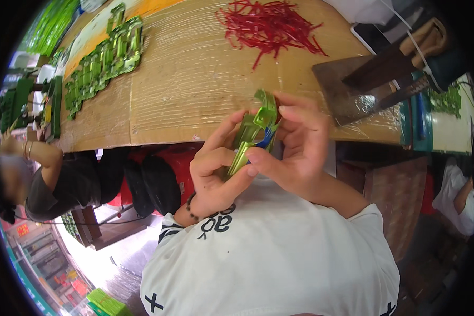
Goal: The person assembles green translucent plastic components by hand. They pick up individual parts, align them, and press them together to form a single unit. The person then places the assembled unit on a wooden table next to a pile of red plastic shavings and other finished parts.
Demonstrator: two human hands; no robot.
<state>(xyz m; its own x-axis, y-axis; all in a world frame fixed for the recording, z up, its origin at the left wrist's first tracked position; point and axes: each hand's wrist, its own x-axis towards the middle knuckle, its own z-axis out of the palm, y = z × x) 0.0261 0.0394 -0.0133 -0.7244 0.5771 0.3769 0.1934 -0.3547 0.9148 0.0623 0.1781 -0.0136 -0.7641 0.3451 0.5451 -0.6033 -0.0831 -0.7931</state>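
Observation:
In front of my chest, both hands hold a shiny green bracket-like piece (246, 141), long and narrow with raised edges and a curled upper end. A dark blue strip (267, 137) shows at its middle. My left hand (216, 163) wraps its fingers around the lower left side, thumb pressed on the front. My right hand (300, 137) grips it from the right, with the thumb at the lower part and the fingertips near the upper end. Parts of the piece are hidden behind the fingers. Beyond my hands a loose heap of thin red strips (271, 26) lies on the table.
Rows of similar green pieces (108, 60) cover the left of the plastic-wrapped table (179, 63). A dark metal plate (353, 89) and a machine with a handle (437, 47) stand at the right. A co-worker (52, 174) sits at far left beside a green machine (21, 102).

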